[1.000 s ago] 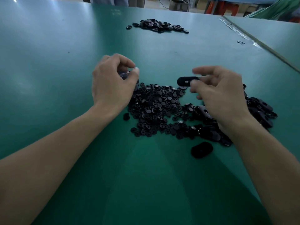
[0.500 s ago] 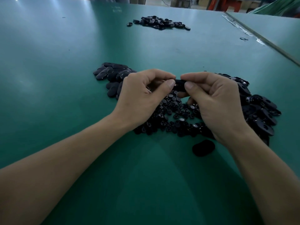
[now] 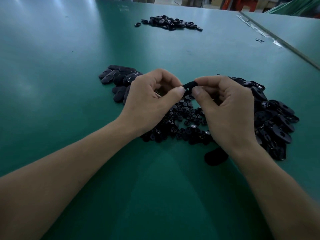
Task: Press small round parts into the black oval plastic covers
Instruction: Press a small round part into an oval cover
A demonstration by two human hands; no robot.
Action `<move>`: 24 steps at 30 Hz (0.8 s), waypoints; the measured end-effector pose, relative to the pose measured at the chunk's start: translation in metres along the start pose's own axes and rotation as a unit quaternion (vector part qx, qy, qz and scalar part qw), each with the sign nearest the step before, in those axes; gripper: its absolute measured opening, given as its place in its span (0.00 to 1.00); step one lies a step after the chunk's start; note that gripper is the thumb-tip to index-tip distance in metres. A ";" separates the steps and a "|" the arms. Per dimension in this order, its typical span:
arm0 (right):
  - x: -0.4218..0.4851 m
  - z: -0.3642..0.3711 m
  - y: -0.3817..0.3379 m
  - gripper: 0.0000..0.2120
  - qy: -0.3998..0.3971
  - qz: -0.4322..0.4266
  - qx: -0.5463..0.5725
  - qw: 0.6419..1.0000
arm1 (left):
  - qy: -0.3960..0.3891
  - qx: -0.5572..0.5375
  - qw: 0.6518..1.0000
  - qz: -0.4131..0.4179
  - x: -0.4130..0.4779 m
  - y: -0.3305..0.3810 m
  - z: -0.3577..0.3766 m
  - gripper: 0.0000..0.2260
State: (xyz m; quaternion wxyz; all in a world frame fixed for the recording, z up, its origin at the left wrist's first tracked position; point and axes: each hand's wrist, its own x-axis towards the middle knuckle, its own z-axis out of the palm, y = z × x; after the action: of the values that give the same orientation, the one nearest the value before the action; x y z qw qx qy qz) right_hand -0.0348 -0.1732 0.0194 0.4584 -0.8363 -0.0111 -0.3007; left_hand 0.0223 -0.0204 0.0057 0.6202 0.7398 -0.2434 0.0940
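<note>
Black plastic is what both grips close on: one oval cover (image 3: 189, 85) held in the air between them, above the heap of small round parts (image 3: 183, 123). The right grip (image 3: 226, 108) pinches the cover's right end between thumb and forefinger, the other fingers curled under. The left grip (image 3: 152, 101) meets the cover's left end with its thumb tip and bent forefinger, closed tight. Whether a round part sits under that thumb cannot be told, since the fingers hide it.

By the look of it, this is the pressing step itself: the part is being seated in the cover. The next move probably calls for a firm squeeze from the left thumb while the right grip keeps the cover steady. After that, the finished piece wants setting down and a fresh cover and part picking up.

Just outside the right grip lies a heap of covers (image 3: 275, 122), many with their open side up. Beyond the left grip lies another cluster of covers (image 3: 119, 77), smooth side up. A lone cover (image 3: 215, 156) rests beside the right wrist. Far ahead of both grips on the green desk (image 3: 69, 84) is a further pile (image 3: 169, 23). Nothing stands between the grips, but the loose parts under them could be scattered by a wrist.
</note>
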 end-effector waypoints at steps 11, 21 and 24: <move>-0.003 -0.001 0.006 0.09 -0.071 -0.056 -0.190 0.978 | 0.025 0.022 0.999 0.016 0.002 -0.002 -0.001 0.06; -0.006 -0.001 0.006 0.08 -0.140 -0.012 -0.306 0.942 | 0.074 0.032 0.997 0.006 0.003 -0.005 -0.001 0.08; -0.007 0.000 0.006 0.07 -0.138 -0.018 -0.296 0.945 | 0.083 0.023 0.996 0.000 0.003 -0.005 -0.002 0.05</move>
State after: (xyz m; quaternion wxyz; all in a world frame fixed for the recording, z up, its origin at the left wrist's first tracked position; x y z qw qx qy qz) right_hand -0.0386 -0.1749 0.0117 0.1789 -0.9672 -0.0001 -0.1806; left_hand 0.0278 -0.0190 0.0029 0.6206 0.7438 -0.1893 0.1605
